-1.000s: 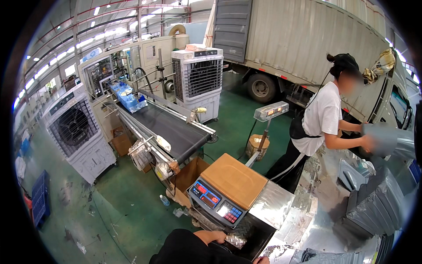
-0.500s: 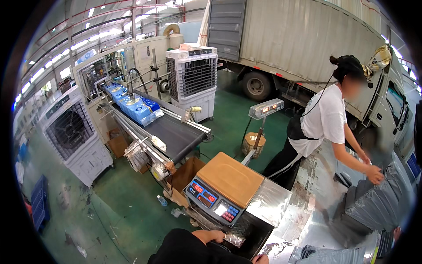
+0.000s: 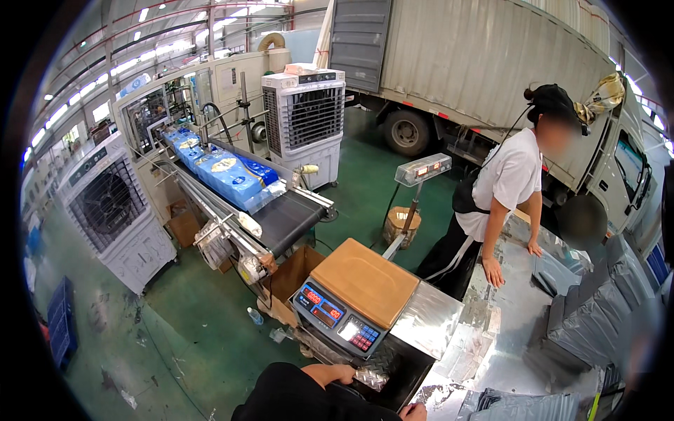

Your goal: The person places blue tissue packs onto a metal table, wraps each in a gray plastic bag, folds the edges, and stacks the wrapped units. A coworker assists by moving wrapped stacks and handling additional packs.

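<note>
My left hand (image 3: 342,373) is low in the picture, beside the metal edge below the digital scale (image 3: 365,284); its fingers are mostly hidden. At the lower edge, my right hand (image 3: 413,412) rests by the rim of the metal table (image 3: 516,330), only partly in view. Neither hand shows anything clearly held. The scale has a tan platform, and its display and keypad face me. Beyond it, blue plastic-wrapped packs (image 3: 228,179) lie in a row on a black conveyor belt (image 3: 284,221).
A co-worker (image 3: 509,168) in a white shirt leans with both hands on the metal table. Grey plastic bags (image 3: 597,309) are stacked at the right. An open cardboard box (image 3: 291,274) stands beneath the belt's end. Air coolers (image 3: 305,126) flank the conveyor; a truck (image 3: 477,63) fills the back.
The blue packs have come farther along the belt toward its near end. The co-worker's hands have left the grey bags and now press on the table. My hands have barely moved.
</note>
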Action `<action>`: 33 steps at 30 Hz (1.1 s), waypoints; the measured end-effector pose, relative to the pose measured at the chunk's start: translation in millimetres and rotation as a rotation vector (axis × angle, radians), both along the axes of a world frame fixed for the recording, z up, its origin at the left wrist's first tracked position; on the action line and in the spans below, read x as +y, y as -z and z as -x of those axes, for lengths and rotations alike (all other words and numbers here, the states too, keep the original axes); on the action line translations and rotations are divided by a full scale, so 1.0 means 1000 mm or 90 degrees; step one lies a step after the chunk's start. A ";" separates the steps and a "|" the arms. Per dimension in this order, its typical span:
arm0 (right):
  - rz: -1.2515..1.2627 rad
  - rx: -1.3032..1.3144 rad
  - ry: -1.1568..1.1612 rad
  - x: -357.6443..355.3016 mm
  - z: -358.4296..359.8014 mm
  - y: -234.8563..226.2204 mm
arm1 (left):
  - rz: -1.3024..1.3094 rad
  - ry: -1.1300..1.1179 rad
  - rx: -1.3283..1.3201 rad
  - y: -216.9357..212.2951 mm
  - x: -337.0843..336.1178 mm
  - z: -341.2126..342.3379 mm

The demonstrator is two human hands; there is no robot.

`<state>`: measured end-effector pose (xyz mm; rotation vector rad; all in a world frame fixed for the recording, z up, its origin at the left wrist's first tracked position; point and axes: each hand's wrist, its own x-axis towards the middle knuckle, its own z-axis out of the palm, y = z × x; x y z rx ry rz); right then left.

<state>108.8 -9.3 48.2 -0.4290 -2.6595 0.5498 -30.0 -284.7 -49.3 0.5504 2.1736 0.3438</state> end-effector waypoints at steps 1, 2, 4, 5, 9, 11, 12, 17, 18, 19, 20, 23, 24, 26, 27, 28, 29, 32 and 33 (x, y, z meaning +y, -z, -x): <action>-0.004 0.013 -0.003 0.000 0.000 0.001 | -0.001 -0.002 -0.003 -0.003 0.000 0.000; -0.009 0.026 -0.006 0.000 0.001 0.002 | -0.003 -0.003 -0.005 -0.008 0.000 -0.001; -0.012 0.036 -0.010 0.000 0.001 0.001 | -0.012 -0.017 -0.006 -0.012 0.000 -0.002; -0.010 0.033 -0.011 0.000 0.000 -0.001 | -0.016 -0.024 -0.007 -0.013 0.000 -0.002; -0.003 0.048 -0.008 -0.002 0.001 -0.005 | -0.004 -0.005 -0.014 -0.014 0.000 -0.001; -0.005 0.043 -0.016 -0.001 0.000 -0.005 | 0.013 -0.001 -0.020 -0.009 0.000 -0.001; -0.006 0.040 -0.020 -0.001 0.000 -0.004 | 0.013 -0.003 -0.022 -0.007 -0.001 -0.002; 0.007 0.028 -0.018 0.004 0.000 0.003 | -0.001 -0.006 -0.029 -0.019 0.002 0.000; 0.012 0.021 -0.019 0.005 0.000 0.004 | 0.000 -0.003 -0.026 -0.016 0.003 0.001; 0.009 0.030 -0.020 0.005 0.000 0.005 | 0.002 -0.005 -0.023 -0.016 0.002 0.000; 0.006 0.038 -0.021 0.004 0.000 0.006 | 0.004 -0.005 -0.021 -0.015 0.002 0.000; 0.007 0.048 -0.022 0.003 -0.001 0.003 | -0.001 0.003 -0.023 -0.021 0.003 -0.001; 0.009 0.048 -0.022 0.002 -0.001 0.001 | 0.000 0.003 -0.018 -0.017 0.003 -0.001; 0.022 0.029 -0.026 0.001 -0.001 -0.006 | 0.004 0.002 -0.007 -0.012 0.003 -0.001; 0.029 0.019 -0.028 0.001 -0.001 -0.007 | -0.008 0.008 0.000 -0.010 0.003 -0.001; 0.025 0.020 -0.023 0.001 -0.001 -0.006 | -0.021 0.015 0.008 -0.010 0.005 0.000; 0.021 0.021 -0.018 0.001 -0.001 -0.004 | -0.034 0.022 0.016 -0.010 0.007 0.002; 0.026 0.022 -0.019 0.000 0.000 -0.006 | -0.170 -0.043 0.071 -0.011 0.020 0.004; 0.030 0.022 -0.022 -0.001 0.000 -0.007 | -0.232 -0.075 0.067 -0.011 0.024 0.005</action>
